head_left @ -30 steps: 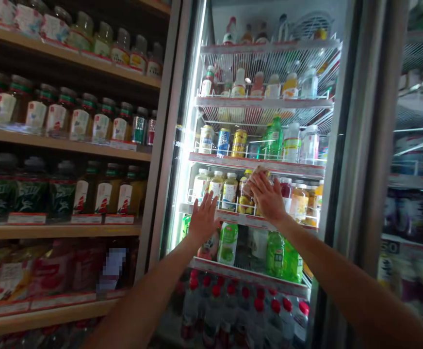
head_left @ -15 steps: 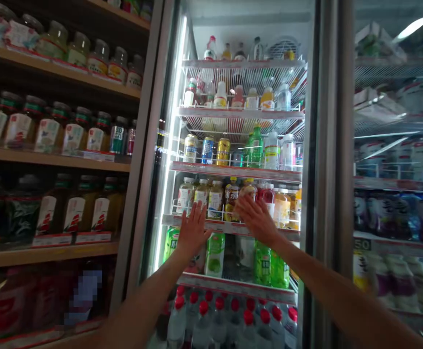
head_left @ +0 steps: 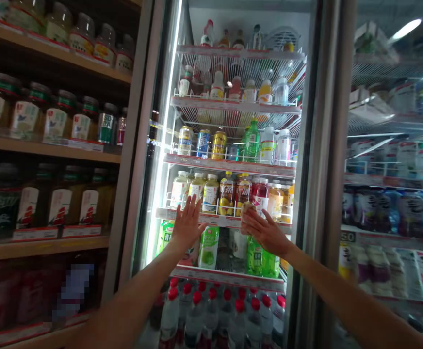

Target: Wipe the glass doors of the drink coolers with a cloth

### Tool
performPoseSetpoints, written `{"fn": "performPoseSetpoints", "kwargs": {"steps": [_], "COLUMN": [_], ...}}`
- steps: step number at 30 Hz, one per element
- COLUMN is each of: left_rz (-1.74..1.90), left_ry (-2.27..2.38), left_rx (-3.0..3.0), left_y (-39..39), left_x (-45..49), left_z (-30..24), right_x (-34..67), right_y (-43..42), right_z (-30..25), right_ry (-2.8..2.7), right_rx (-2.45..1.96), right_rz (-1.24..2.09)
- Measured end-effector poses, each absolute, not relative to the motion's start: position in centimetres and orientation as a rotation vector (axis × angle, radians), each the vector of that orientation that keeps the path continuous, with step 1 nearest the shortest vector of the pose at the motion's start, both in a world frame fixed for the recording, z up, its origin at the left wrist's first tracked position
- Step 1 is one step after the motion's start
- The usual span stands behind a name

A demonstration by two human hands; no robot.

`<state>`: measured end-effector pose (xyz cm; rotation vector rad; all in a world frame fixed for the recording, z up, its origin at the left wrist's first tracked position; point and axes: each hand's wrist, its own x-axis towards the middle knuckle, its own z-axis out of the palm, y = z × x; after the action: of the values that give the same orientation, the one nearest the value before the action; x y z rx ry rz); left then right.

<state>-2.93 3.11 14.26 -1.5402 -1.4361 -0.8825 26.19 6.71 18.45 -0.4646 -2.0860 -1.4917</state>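
My left hand (head_left: 187,225) is raised in front of a glass-fronted drinks fridge, fingers spread and the palm turned toward the shelves. Behind it stand bottles with pale labels (head_left: 210,194) and a green carton (head_left: 208,246). Farther right, my right hand (head_left: 266,232) is before the same shelf edge, its fingers pointing left and bent around a pale beige, crumpled-looking patch (head_left: 248,217). Whether that patch is a cloth or a reflection is hard to make out. Near this hand are a red-juice bottle (head_left: 261,193) and a brown bottle with a yellow cap (head_left: 243,190).
A metal door frame (head_left: 317,145) borders the fridge on the right. Wooden shelves (head_left: 47,145) with jars and bottles stand at the left. Red-capped bottles (head_left: 211,310) fill the fridge bottom. Another chilled cabinet with milk-like bottles (head_left: 373,271) is on the right.
My right hand has moved down across the shelf front and its fingers look more bent. The left hand stays raised and spread. The view has shifted slightly.
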Motion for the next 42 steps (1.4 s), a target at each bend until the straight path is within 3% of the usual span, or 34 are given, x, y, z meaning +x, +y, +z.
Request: {"fn": "performPoseSetpoints", "kwargs": {"steps": [7, 13, 18, 26, 33, 37, 42], "left_rz": [-0.876, -0.908, -0.966, -0.948, -0.859, -0.845, -0.815], "left_ry": [-1.422, -1.373, -1.332, -1.463, -1.493, -1.551, -1.573], "left_rx": [-1.519, -1.522, -1.523, -1.479, -1.456, -1.441, -1.416], "left_y": [3.4, 3.5, 3.1, 3.0, 2.4, 1.7, 1.2], "left_x": [-3.2, -3.4, -3.2, -3.6, -5.3, -6.4, -7.9], "left_z": [14.2, 14.0, 15.6, 17.8, 17.9, 18.5, 18.9], "right_x": [29.0, 30.0, 30.8, 31.8, 29.2, 22.3, 15.5], "right_y": [7.3, 6.9, 7.5, 7.5, 8.4, 7.7, 6.8], "right_z": [23.7, 21.0, 23.8, 17.0, 26.8, 26.9, 25.1], "right_ry": [-1.665, -1.902, -1.583, -1.663, -1.288, -1.521, -2.098], "right_rx": [-0.827, -0.691, -0.878, -0.862, -1.02, -0.925, -0.49], "right_rz": [-1.399, -1.513, -1.339, -1.39, -1.115, -1.142, -1.359]}}
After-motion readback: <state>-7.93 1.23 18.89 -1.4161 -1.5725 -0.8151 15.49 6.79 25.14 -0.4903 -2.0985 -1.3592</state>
